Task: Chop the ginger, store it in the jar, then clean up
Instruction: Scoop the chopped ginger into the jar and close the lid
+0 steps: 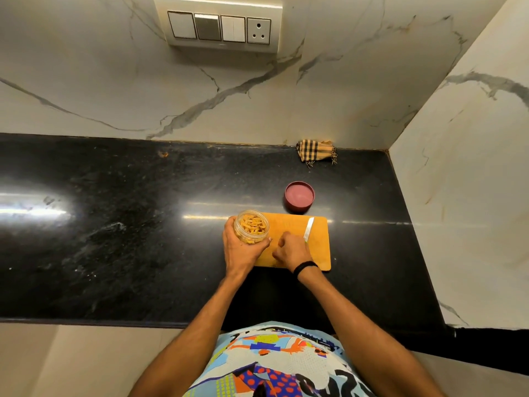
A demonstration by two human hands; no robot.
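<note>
My left hand (pixel 240 250) grips a clear plastic jar (pixel 252 228) filled with chopped ginger strips, held tilted at the left edge of the orange cutting board (pixel 319 247). On the board rests my right hand (pixel 292 251), fingers curled, a black band on its wrist. A knife with a pale blade (pixel 309 228) points away from me; its handle lies under or in my right hand, and I cannot tell whether the fingers pinch ginger too. The jar's maroon lid (pixel 299 195) lies upside down on the counter just beyond the board.
A checked cloth (pixel 316 152) lies crumpled at the back of the black granite counter (pixel 128 224), against the marble wall. A marble side wall (pixel 463 196) closes off the right. A switch panel (pixel 219 24) is mounted above.
</note>
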